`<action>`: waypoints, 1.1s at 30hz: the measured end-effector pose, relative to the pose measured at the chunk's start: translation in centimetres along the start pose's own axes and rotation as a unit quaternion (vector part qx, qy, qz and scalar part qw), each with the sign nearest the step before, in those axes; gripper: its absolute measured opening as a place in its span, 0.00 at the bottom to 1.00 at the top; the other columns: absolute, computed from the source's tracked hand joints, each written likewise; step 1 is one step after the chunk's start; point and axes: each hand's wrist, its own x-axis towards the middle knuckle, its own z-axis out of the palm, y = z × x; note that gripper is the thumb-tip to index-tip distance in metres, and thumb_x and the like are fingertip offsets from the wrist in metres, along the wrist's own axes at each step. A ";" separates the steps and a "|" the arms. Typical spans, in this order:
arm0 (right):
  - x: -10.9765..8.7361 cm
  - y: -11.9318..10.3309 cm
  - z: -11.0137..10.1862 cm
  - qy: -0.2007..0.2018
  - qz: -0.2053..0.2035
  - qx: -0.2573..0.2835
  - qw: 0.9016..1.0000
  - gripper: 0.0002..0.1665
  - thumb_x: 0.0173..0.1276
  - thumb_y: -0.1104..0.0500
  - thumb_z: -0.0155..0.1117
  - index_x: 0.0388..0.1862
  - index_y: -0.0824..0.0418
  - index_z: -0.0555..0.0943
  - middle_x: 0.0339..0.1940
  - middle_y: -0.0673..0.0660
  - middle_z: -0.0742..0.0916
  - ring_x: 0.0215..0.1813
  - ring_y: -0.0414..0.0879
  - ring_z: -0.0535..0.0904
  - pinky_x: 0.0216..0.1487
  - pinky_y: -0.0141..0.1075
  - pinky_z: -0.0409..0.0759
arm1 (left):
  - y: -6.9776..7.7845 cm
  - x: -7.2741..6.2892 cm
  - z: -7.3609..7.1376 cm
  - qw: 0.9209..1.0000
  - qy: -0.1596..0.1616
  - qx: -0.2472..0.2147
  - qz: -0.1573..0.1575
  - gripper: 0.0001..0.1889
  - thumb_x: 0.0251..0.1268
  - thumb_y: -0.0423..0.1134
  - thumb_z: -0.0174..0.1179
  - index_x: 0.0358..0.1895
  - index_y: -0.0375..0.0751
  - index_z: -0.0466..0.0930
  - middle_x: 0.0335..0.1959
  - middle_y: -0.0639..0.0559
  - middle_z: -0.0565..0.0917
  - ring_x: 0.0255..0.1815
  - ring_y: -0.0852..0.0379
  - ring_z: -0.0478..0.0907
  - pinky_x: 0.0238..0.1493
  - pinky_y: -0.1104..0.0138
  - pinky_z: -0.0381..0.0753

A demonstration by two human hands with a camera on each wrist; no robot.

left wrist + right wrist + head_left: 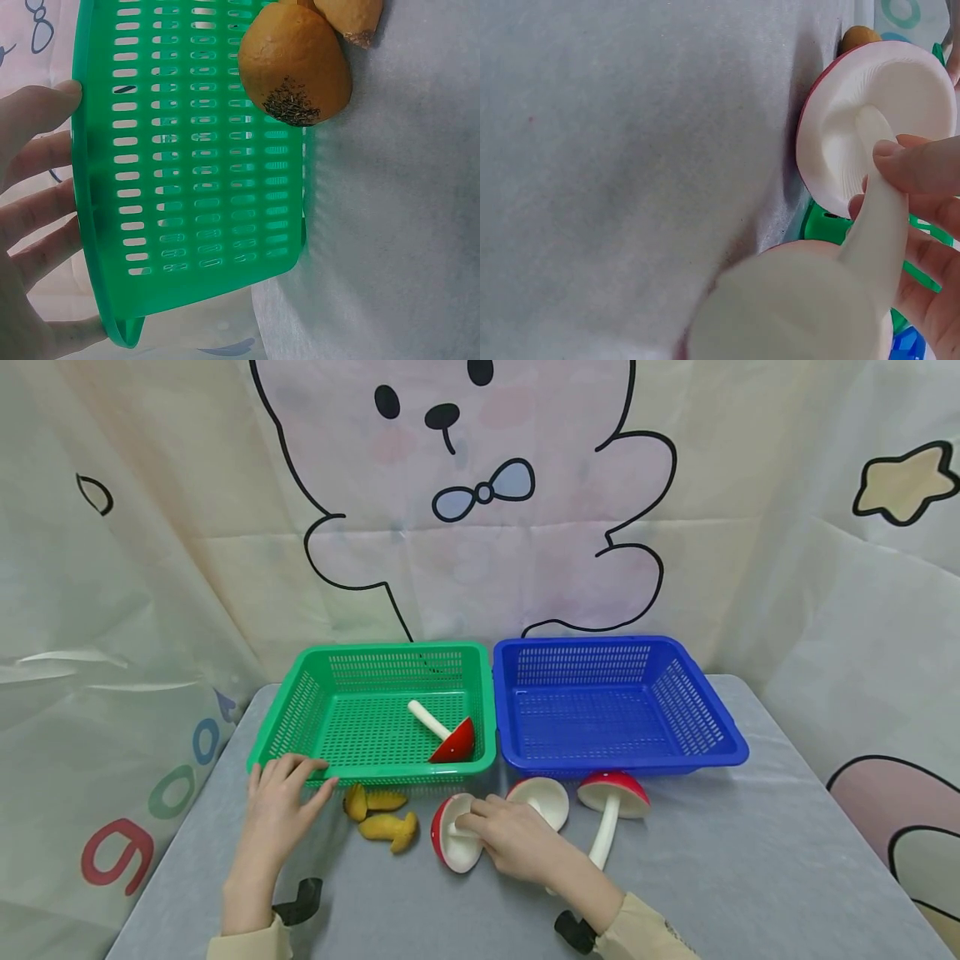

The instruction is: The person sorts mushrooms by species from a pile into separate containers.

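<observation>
My left hand [277,806] grips the front rim of the green basket [408,771] near its left corner; in the left wrist view its thumb lies outside and its fingers go behind the rim. My right hand [517,839] pinches the white stem of a red-capped toy mushroom [465,847] on its side, gills facing it. Directly behind that hand lies a second red-capped mushroom [551,800], its stem mostly hidden. In the right wrist view a white rounded shape [787,315] fills the lower part; which mushroom it belongs to I cannot tell. Inside the green basket lies another red-capped mushroom [455,743].
A blue basket [622,770] stands right beside the green one. Two yellow-brown mushrooms [390,829] lie before the green basket. Further right, a red-capped mushroom [615,797] lies against the blue basket's front. Grey cloth [750,868] covers the table; a printed curtain [720,568] hangs behind.
</observation>
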 end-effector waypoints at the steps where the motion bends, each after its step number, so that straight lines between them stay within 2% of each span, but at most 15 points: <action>1: 0.0 0.0 -0.1 0.002 -0.001 0.000 1.000 0.18 0.62 0.64 0.64 0.48 0.47 0.82 0.42 0.44 0.83 0.37 0.40 0.77 0.29 0.27 0.76 | 0.0 0.0 0.0 1.000 0.000 -0.001 0.000 0.13 0.50 0.35 0.73 0.41 0.40 0.84 0.40 0.43 0.80 0.48 0.39 0.72 0.64 0.28 0.53; 17: 0.3 0.0 -2.3 0.012 0.005 0.005 1.000 0.19 0.63 0.63 0.65 0.52 0.48 0.80 0.49 0.46 0.84 0.44 0.41 0.77 0.40 0.29 0.79 | -0.1 0.0 0.0 1.000 -0.004 -0.002 -0.002 0.13 0.51 0.36 0.72 0.41 0.40 0.84 0.40 0.43 0.80 0.49 0.39 0.71 0.64 0.28 0.52; 25: 0.5 -0.5 -3.7 0.024 -0.008 0.005 1.000 0.19 0.64 0.63 0.65 0.53 0.48 0.80 0.47 0.45 0.84 0.45 0.39 0.77 0.38 0.27 0.78 | -0.2 0.0 0.0 1.000 -0.006 -0.001 -0.004 0.13 0.51 0.36 0.72 0.41 0.40 0.84 0.41 0.43 0.80 0.49 0.39 0.71 0.64 0.28 0.52; 33: 0.7 -1.0 -5.0 0.025 -0.015 0.030 0.999 0.21 0.63 0.63 0.66 0.54 0.47 0.80 0.45 0.45 0.84 0.44 0.37 0.77 0.38 0.23 0.77 | -0.2 0.0 0.0 1.000 -0.006 -0.001 -0.005 0.13 0.51 0.36 0.72 0.41 0.40 0.84 0.41 0.43 0.80 0.49 0.39 0.71 0.64 0.28 0.52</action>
